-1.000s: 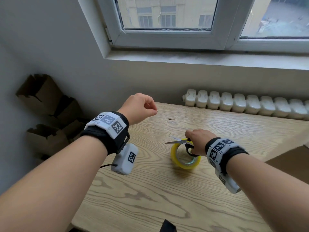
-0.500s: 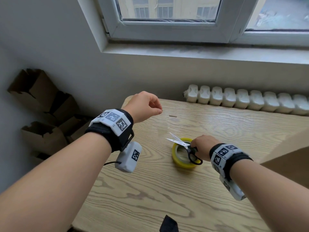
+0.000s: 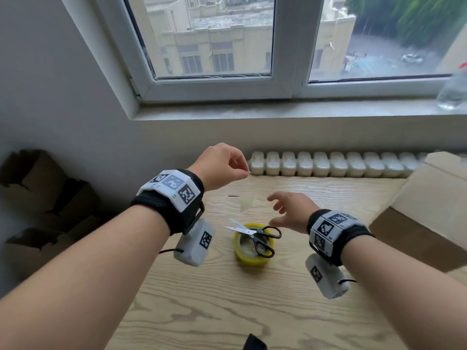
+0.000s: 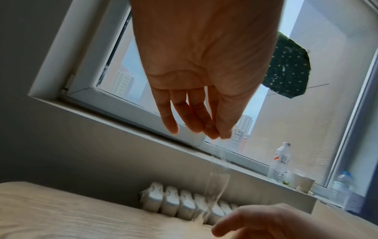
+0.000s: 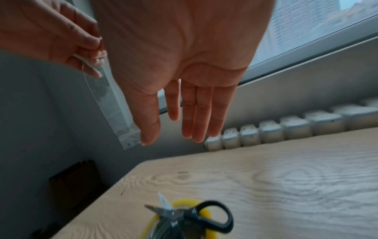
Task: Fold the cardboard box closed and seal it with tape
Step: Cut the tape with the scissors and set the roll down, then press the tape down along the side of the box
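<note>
My left hand [image 3: 242, 173] is raised over the wooden table [image 3: 227, 311] and pinches the top of a cut strip of clear tape [image 4: 216, 177], which hangs down from thumb and fingers. The right hand [image 3: 274, 210] hovers open, fingers spread, just beside the strip's lower end [image 5: 126, 137], holding nothing. Black-handled scissors [image 3: 257, 236] lie across the yellow tape roll [image 3: 250, 260] on the table below both hands. The cardboard box [image 3: 429, 198] stands at the right edge of the table, only partly in view.
A white radiator [image 3: 328, 164] runs along the table's far edge under the window sill [image 3: 278, 112]. Plastic bottles [image 4: 280, 160] stand on the sill at right. Several empty cardboard boxes [image 3: 38, 198] are stacked on the floor at left.
My right hand has let go of the scissors, left them on the tape roll, and risen open toward the hanging strip. The left hand has kept its pinch.
</note>
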### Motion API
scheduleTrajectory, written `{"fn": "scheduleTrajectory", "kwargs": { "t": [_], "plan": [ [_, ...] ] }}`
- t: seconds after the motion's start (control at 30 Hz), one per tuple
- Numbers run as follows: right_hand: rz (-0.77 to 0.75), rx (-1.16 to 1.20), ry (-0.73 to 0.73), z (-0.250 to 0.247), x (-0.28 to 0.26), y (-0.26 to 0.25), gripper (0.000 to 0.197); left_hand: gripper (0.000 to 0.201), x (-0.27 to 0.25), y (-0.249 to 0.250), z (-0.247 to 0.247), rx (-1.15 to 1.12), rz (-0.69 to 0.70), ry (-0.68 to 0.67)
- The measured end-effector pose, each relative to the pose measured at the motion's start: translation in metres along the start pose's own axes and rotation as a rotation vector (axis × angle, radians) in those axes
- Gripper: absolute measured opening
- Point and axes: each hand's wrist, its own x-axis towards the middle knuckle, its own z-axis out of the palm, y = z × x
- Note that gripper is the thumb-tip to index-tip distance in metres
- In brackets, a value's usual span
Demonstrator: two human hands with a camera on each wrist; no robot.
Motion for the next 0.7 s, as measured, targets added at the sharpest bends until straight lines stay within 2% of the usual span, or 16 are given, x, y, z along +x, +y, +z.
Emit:
{"fn": "scheduleTrajectory", "kwargs": {
  "t": [0.23, 0.43, 0.5, 0.63, 0.7],
  "plan": [
    [0.017, 0.093, 0.103, -0.033, -0.043, 0.033, 0.058, 0.007, -0.001, 0.069, 0.022, 0.016, 0.130, -0.029],
    [0.028, 0.325, 0.178, -0.050, -0.086, 0.065, 0.058, 0.007, -0.007, 0.126, 0.034, -0.041, 0.228, -0.024],
    [0.018, 0.405, 0.198, -0.056, -0.100, 0.077, 0.049, 0.007, -0.009, 0.140, 0.038, -0.077, 0.236, -0.026],
    [0.016, 0.499, 0.267, -0.070, -0.127, 0.098, 0.017, 0.003, -0.014, 0.163, 0.051, -0.124, 0.237, -0.029],
    [0.024, 0.527, 0.302, -0.077, -0.139, 0.106, 0.011, 0.004, -0.015, 0.174, 0.057, -0.139, 0.235, -0.024]
  ]
}}
